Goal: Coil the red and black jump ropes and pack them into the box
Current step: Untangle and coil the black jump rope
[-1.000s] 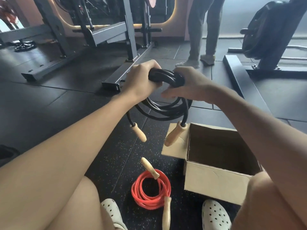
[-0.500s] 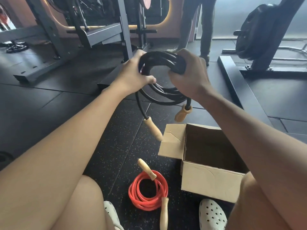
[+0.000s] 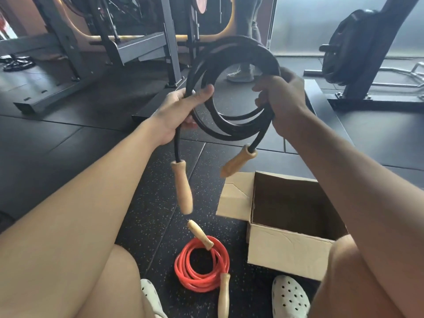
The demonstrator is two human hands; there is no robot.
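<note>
The black jump rope (image 3: 231, 120) is coiled in several loops and held up in the air in front of me. My left hand (image 3: 181, 111) grips the coil's left side, my right hand (image 3: 282, 97) grips its right side. Its two wooden handles hang down, one straight below my left hand (image 3: 182, 187), one slanting below the coil (image 3: 238, 160). The red jump rope (image 3: 202, 267) lies coiled on the floor between my feet, with both wooden handles resting on it. An open cardboard box (image 3: 284, 255) stands on the floor to the right of it, empty inside.
I sit on black rubber floor tiles with white perforated shoes (image 3: 289, 297) near the box. Grey gym frames (image 3: 142, 49) stand at the back left. A weight machine base (image 3: 358, 88) is at the right. A person's legs (image 3: 243, 65) stand behind the coil.
My hands have moved apart to the sides of the black coil, and the coil has opened wider and now faces me. The handles swing lower.
</note>
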